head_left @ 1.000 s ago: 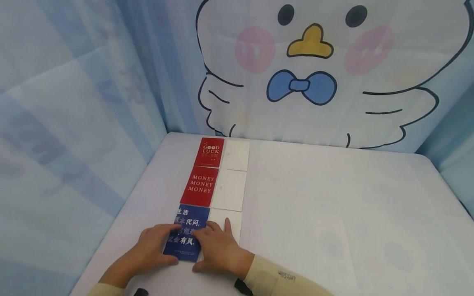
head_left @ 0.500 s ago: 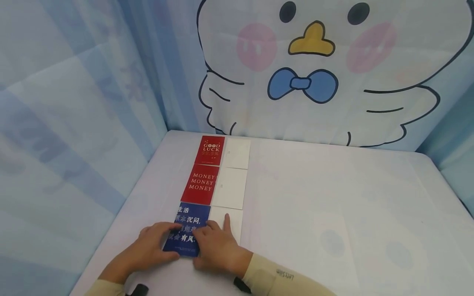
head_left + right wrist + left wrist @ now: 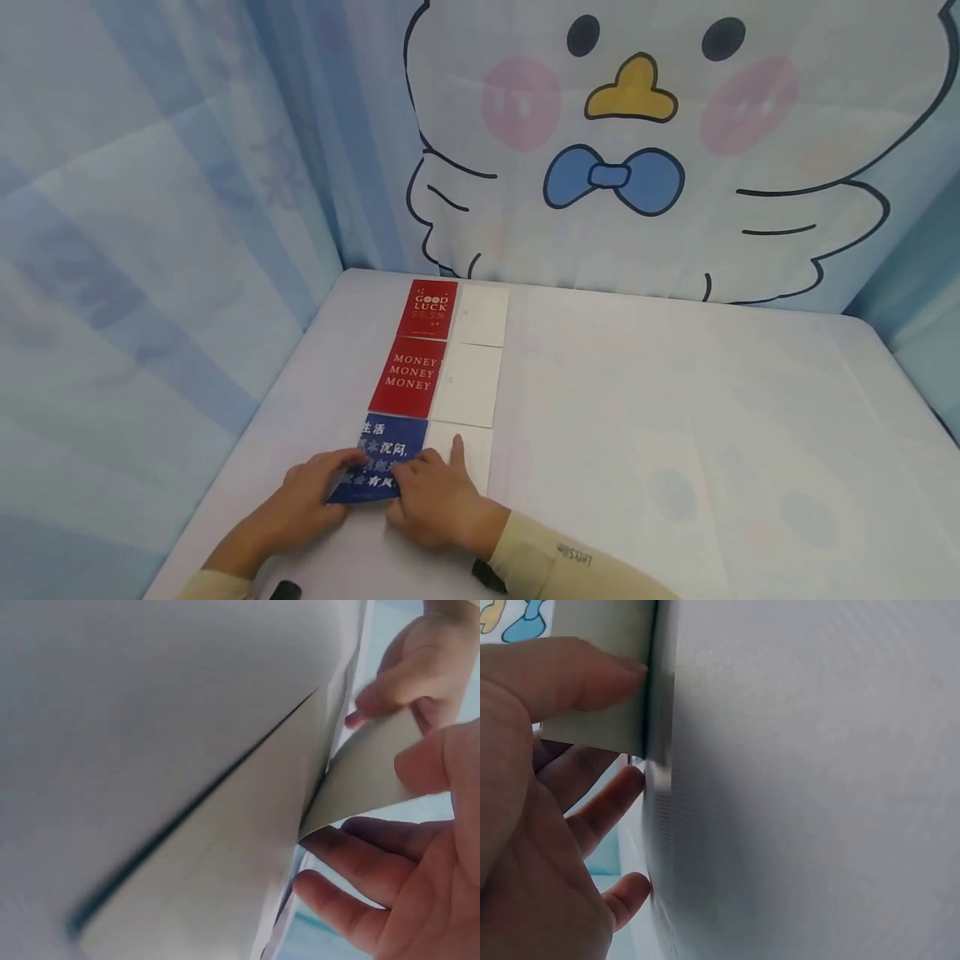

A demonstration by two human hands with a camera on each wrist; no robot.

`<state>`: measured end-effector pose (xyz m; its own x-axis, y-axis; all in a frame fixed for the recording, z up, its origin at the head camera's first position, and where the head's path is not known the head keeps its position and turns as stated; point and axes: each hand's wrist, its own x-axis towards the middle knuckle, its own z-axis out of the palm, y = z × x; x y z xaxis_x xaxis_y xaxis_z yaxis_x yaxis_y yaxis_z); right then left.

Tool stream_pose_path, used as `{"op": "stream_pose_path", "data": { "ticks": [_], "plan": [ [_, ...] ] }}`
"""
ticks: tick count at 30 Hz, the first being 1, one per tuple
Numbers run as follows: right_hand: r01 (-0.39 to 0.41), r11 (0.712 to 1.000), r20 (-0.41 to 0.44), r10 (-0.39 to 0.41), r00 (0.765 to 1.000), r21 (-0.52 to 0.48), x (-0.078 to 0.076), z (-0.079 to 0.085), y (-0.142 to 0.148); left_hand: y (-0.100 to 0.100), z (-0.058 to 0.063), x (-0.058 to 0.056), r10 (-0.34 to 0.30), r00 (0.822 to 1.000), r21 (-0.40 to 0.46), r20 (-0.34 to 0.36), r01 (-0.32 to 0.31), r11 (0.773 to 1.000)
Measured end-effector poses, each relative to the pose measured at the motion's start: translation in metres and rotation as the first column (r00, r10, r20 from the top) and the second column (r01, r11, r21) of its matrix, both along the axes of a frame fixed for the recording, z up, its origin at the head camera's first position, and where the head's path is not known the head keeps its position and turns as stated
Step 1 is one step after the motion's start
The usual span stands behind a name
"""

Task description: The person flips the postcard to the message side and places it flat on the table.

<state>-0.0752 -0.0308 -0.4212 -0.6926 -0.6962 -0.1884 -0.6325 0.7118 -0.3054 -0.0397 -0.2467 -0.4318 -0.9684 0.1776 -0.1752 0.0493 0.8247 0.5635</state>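
A blue card (image 3: 381,467) with white lettering lies nearest the person, its near edge curled up off the table. My left hand (image 3: 300,500) pinches its left side, and my right hand (image 3: 438,504) pinches its right side. In the left wrist view the left thumb presses the card's pale underside (image 3: 596,727), with fingers behind it. The right wrist view shows the same bent underside (image 3: 367,776) between the right thumb and fingers. Under the right hand, partly hidden, a white card (image 3: 472,454) lies flat beside the blue one.
Beyond the blue card lie a red card marked MONEY (image 3: 408,377) and a red GOOD LUCK card (image 3: 427,308). White cards (image 3: 467,385) run along their right side. A white-covered table (image 3: 637,417) extends right, up to a cartoon-printed curtain (image 3: 611,242).
The blue card lay flat a second ago; its near edge has since risen and bent upward in both hands. The hands have barely shifted, and the other cards stay in place.
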Motion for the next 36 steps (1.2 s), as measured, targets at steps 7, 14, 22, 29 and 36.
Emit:
{"op": "stream_pose_path", "data": {
  "ticks": [7, 14, 22, 29, 36],
  "plan": [
    [0.086, 0.991, -0.035, -0.090, 0.995, -0.104, -0.008, 0.003, -0.001, 0.000, 0.000, -0.003, 0.024, 0.990, 0.013, -0.137, -0.022, 1.000],
    [0.148, 0.905, 0.020, -0.153, 0.988, -0.398, -0.013, 0.005, 0.004, 0.009, 0.007, -0.006, 0.187, 0.953, 0.114, -0.238, -0.164, 0.980],
    [0.219, 0.632, 0.119, -0.198, 0.973, -0.743, -0.014, 0.005, 0.004, 0.014, 0.015, -0.009, 0.282, 0.804, 0.207, -0.523, -0.201, 0.957],
    [0.232, 0.605, 0.110, -0.232, 0.966, -0.762, -0.015, 0.007, 0.003, 0.012, 0.016, -0.012, 0.298, 0.785, 0.231, -0.543, -0.201, 0.952],
    [0.269, 0.742, 0.160, -0.217, 0.963, -0.614, -0.018, 0.007, 0.003, 0.008, 0.013, -0.015, 0.293, 0.883, 0.200, -0.368, -0.233, 0.952]
  ]
}}
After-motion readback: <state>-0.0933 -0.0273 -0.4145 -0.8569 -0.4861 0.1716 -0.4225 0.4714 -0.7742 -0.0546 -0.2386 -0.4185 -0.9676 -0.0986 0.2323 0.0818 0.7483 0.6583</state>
